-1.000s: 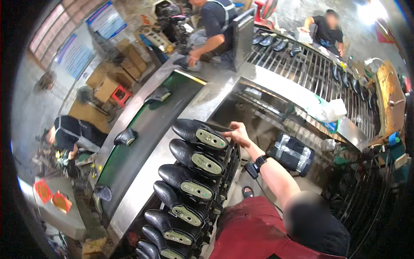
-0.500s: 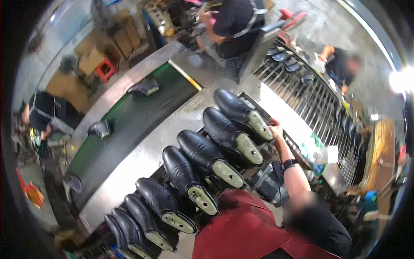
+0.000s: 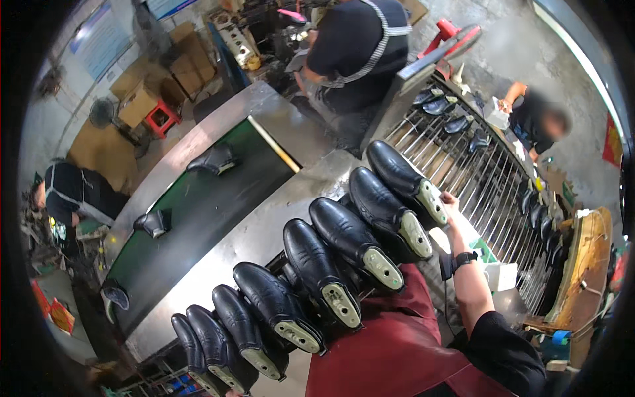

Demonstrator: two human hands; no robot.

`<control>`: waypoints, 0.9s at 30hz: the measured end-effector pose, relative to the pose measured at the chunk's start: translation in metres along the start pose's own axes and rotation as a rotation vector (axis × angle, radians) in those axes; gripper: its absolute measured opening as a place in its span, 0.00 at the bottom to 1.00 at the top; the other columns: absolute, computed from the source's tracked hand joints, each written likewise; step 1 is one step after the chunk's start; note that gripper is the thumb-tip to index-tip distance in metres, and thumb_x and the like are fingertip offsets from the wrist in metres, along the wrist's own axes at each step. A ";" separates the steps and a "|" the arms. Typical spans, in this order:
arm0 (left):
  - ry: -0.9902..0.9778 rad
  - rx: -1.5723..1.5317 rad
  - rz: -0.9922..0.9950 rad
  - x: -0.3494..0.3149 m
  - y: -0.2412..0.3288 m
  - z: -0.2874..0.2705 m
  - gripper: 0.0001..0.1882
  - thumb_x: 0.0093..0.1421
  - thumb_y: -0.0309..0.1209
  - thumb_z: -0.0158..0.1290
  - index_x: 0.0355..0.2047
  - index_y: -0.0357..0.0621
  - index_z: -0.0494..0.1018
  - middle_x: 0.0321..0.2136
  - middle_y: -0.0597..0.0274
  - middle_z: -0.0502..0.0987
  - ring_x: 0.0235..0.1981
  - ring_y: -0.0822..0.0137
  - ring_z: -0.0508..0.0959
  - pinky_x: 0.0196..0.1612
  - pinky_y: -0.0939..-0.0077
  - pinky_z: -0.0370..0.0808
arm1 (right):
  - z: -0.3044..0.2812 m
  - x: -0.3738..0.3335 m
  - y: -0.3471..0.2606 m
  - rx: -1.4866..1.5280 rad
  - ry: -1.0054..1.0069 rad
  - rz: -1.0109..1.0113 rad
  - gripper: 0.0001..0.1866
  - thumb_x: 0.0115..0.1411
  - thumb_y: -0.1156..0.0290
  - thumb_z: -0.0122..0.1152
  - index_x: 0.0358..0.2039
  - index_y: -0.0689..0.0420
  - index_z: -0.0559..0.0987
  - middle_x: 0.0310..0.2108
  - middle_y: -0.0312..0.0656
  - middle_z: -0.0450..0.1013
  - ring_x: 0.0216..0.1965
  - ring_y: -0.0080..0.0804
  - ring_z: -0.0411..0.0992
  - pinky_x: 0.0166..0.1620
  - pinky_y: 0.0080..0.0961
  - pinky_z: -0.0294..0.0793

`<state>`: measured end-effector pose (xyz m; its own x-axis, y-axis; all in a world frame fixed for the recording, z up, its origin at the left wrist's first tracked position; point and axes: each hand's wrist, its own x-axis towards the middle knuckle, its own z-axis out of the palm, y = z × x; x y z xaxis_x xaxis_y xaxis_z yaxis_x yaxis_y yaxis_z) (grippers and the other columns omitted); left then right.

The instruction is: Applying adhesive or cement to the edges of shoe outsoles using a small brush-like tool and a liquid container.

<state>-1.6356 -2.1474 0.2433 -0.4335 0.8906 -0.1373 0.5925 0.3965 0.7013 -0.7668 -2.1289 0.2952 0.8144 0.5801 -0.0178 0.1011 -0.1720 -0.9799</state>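
Several black leather shoes [image 3: 316, 255] on pale green lasts sit in a slanting row before me, toes pointing up and left. They stand on a rack that is mostly hidden beneath them. My right hand [image 3: 450, 206], with a dark watch on its wrist, grips the rack's far right end beside the heel of the last shoe [image 3: 395, 165]; its fingers are partly covered. At the row's lower left end, a small skin-coloured patch [image 3: 233, 394] under the shoes is perhaps my left hand, whose fingers cannot be seen.
A dark green conveyor belt [image 3: 218, 205] with a few shoes runs along a metal table [image 3: 192, 281]. On the right, a barred roller conveyor [image 3: 463, 172] carries more shoes. Co-workers [image 3: 360, 46] stand at the back, far left and far right. A white box [image 3: 501, 276] is near my right arm.
The whole row of shoes has shifted to the right, together with my right hand, and its far end now overlaps the barred conveyor. The view has moved slightly too.
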 end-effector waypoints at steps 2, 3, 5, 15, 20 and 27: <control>-0.085 -0.034 0.035 0.002 0.026 0.035 0.19 0.72 0.42 0.46 0.50 0.40 0.75 0.41 0.55 0.79 0.39 0.59 0.77 0.46 0.64 0.73 | -0.013 0.015 -0.001 0.039 0.008 0.119 0.07 0.55 0.77 0.72 0.30 0.60 0.79 0.25 0.32 0.76 0.27 0.19 0.71 0.31 0.22 0.69; -0.116 -0.045 0.044 -0.004 0.036 0.051 0.19 0.72 0.42 0.46 0.51 0.40 0.74 0.41 0.55 0.79 0.40 0.59 0.77 0.46 0.65 0.73 | -0.002 0.011 -0.034 -0.027 0.019 0.146 0.09 0.55 0.74 0.73 0.31 0.62 0.79 0.26 0.34 0.75 0.28 0.21 0.70 0.32 0.25 0.69; -0.218 -0.067 0.086 -0.012 0.071 0.097 0.19 0.72 0.41 0.46 0.52 0.40 0.74 0.42 0.56 0.79 0.41 0.60 0.77 0.47 0.65 0.72 | -0.012 0.024 -0.042 -0.098 -0.008 0.241 0.24 0.53 0.65 0.77 0.46 0.65 0.82 0.35 0.43 0.81 0.36 0.29 0.74 0.39 0.29 0.75; -0.900 0.067 0.122 -0.074 0.220 0.373 0.20 0.70 0.37 0.47 0.58 0.41 0.72 0.47 0.58 0.79 0.46 0.62 0.77 0.52 0.68 0.72 | -0.146 -0.004 -0.032 0.151 -0.078 -0.216 0.26 0.56 0.58 0.78 0.49 0.61 0.80 0.36 0.40 0.76 0.38 0.30 0.75 0.43 0.30 0.76; -1.252 0.190 -0.077 -0.144 0.166 0.475 0.22 0.70 0.35 0.47 0.62 0.42 0.71 0.50 0.58 0.79 0.49 0.63 0.77 0.55 0.69 0.72 | -0.326 -0.112 0.037 0.406 -0.483 0.198 0.12 0.62 0.66 0.74 0.35 0.59 0.81 0.24 0.32 0.73 0.24 0.17 0.67 0.27 0.21 0.67; -1.568 0.570 -0.098 -0.250 0.164 0.644 0.15 0.64 0.27 0.49 0.51 0.44 0.75 0.34 0.71 0.75 0.33 0.75 0.73 0.38 0.78 0.70 | -0.376 -0.361 0.178 0.280 -0.396 1.263 0.20 0.66 0.57 0.70 0.26 0.61 0.85 0.19 0.31 0.76 0.22 0.17 0.72 0.27 0.19 0.71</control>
<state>-0.9932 -2.1615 -0.0577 0.3638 0.0653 -0.9292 0.9132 0.1714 0.3696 -0.8280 -2.6690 0.2017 0.0410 0.3446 -0.9379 -0.7452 -0.6147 -0.2584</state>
